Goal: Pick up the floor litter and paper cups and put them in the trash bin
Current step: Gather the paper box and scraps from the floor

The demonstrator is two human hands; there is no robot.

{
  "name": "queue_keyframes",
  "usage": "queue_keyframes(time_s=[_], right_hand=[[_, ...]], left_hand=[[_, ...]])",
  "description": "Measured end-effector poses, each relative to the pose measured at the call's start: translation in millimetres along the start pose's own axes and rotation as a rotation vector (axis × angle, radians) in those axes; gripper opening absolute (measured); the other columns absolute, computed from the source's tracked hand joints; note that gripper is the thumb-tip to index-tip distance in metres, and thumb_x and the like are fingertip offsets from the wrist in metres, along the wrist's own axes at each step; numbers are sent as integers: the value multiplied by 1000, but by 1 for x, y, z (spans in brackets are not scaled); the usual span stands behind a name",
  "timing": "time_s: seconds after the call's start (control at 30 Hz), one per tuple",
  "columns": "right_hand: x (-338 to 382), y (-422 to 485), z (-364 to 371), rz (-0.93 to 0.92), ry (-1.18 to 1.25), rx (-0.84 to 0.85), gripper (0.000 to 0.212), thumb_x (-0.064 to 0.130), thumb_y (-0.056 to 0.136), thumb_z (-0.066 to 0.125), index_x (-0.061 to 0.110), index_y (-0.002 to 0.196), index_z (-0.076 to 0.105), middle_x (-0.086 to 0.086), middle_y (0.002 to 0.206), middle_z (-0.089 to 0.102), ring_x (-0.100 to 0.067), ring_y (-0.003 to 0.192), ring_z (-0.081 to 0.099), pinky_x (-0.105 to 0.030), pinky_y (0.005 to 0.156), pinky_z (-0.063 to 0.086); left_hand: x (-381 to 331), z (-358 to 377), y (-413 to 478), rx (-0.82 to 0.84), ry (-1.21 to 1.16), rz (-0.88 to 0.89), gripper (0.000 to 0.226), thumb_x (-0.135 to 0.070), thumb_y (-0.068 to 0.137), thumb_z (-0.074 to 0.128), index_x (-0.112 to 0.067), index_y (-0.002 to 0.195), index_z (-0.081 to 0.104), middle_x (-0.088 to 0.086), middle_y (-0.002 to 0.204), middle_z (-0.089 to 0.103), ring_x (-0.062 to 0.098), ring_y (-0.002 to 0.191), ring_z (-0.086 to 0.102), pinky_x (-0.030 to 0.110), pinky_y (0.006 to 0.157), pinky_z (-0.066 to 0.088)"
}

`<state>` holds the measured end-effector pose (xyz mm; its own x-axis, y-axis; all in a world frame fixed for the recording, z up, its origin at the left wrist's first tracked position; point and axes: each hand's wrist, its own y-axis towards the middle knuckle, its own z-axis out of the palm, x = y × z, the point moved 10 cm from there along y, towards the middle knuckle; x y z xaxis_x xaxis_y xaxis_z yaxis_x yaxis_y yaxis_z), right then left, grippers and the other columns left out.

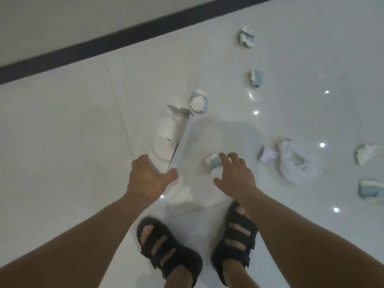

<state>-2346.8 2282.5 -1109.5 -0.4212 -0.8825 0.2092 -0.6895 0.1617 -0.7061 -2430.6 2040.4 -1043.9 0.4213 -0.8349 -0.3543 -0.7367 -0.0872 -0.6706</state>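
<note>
My left hand (148,176) grips the lower end of a long white cardboard box (170,132) whose top flap stands open. My right hand (235,176) hovers with fingers spread right over a crushed blue-and-white paper cup (212,161) on the floor; whether it touches the cup I cannot tell. More crushed cups lie beyond: one (199,101) just past the box, one (256,78) farther right, one (246,37) at the back. Another flattened cup (372,191) lies at the right edge. No trash bin is in view.
A crumpled white plastic bag (297,163) and a wad of tissue (268,155) lie right of my right hand, with crumpled paper (366,155) beyond. My sandalled feet (168,248) stand on glossy white tiles. A dark skirting strip (104,43) marks the wall at the back left.
</note>
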Motion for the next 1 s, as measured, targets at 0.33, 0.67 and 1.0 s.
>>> queue_keyframes(time_s=[0.33, 0.67, 1.0], right_hand=[[10, 54, 60, -30, -129, -21, 65, 31, 85, 63, 28, 142, 31, -9, 133, 32, -29, 106, 49, -37, 76, 52], [85, -20, -34, -197, -86, -53, 71, 43, 82, 68, 30, 141, 30, -3, 132, 35, -24, 106, 54, -34, 78, 51], [222, -136, -197, -386, -98, -155, 72, 52, 79, 66, 34, 140, 32, 3, 132, 37, -21, 104, 55, -28, 72, 45]], left_hand=[[64, 47, 25, -18, -138, -16, 40, -44, 63, 80, -17, 77, 54, 5, 77, 62, 20, 64, 62, 33, 49, 53], [33, -66, -16, -67, -182, -86, 85, -64, 52, 71, -13, 116, 51, 5, 108, 56, 28, 88, 61, 46, 72, 57], [12, -235, -133, -209, -241, -107, 81, -63, 58, 74, -15, 119, 49, -1, 108, 48, 21, 88, 57, 37, 69, 55]])
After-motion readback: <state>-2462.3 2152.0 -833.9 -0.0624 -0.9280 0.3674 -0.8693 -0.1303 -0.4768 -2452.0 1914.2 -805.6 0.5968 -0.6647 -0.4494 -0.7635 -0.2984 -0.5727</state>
